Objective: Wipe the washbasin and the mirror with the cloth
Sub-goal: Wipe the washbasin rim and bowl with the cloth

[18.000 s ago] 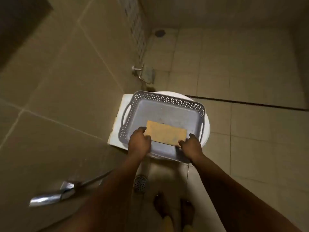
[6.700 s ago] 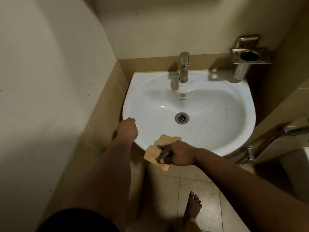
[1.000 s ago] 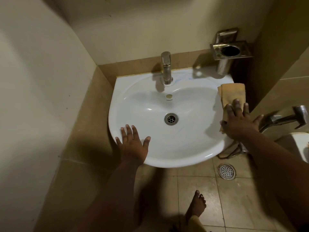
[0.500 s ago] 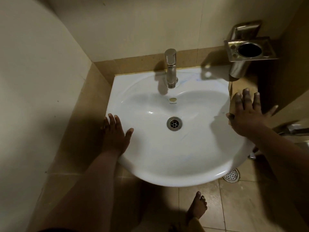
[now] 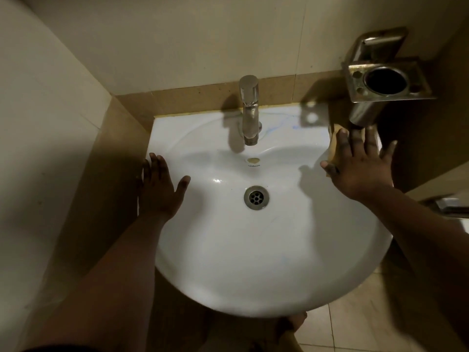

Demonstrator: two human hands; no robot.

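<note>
Right hand (image 5: 360,168): fingers straight and spread, pressing folded yellow cloth (image 5: 334,146) flat on white ceramic washbasin (image 5: 253,262) rim, right of frame. Left hand (image 5: 158,189): flat, released, on left rim.

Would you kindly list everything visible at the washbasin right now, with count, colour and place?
washbasin: one, white, wall-mounted in the corner
tap: one, steel, back rim centre
drain: one, steel, bowl centre
cloth: one, yellow, right rim, mostly under the right hand
tumbler holder: one, steel, on the wall above the right rim
floor tiles: beige, below the basin
left hand: flat on the left rim
right hand: fingers spread, pressing the cloth
foot: one, bare, under the basin
</note>
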